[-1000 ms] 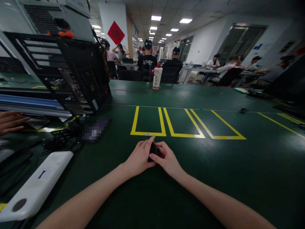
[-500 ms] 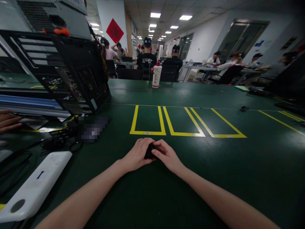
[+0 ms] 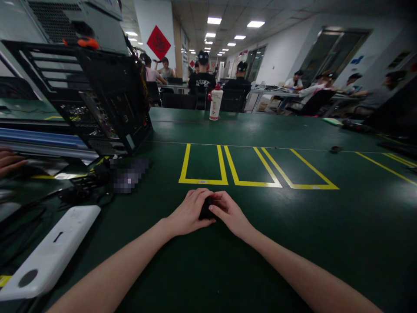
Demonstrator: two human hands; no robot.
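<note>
A small black object [image 3: 206, 210] sits between my two hands, low over the green table [image 3: 215, 269]; its kind is not clear, as fingers cover most of it. My left hand [image 3: 189, 213] curls round its left side, thumb below and fingers over the top. From the right, my right hand [image 3: 230, 213] closes on it with thumb and fingers, the fingertips of both hands meeting at the top. Just beyond my hands lie rectangles of yellow tape [image 3: 203, 181] on the table.
At left stand an open black computer case [image 3: 107, 95], tangled black cables [image 3: 81, 187] and a long white device [image 3: 52, 252]. Another person's hand [image 3: 11, 161] shows at the left edge. A white bottle with a red lid [image 3: 215, 103] stands at the back. People sit at farther tables.
Both hands stay round the black object with only slight finger shifts. The whole view has moved a little. The other person's hand at left has drawn slightly toward the edge.
</note>
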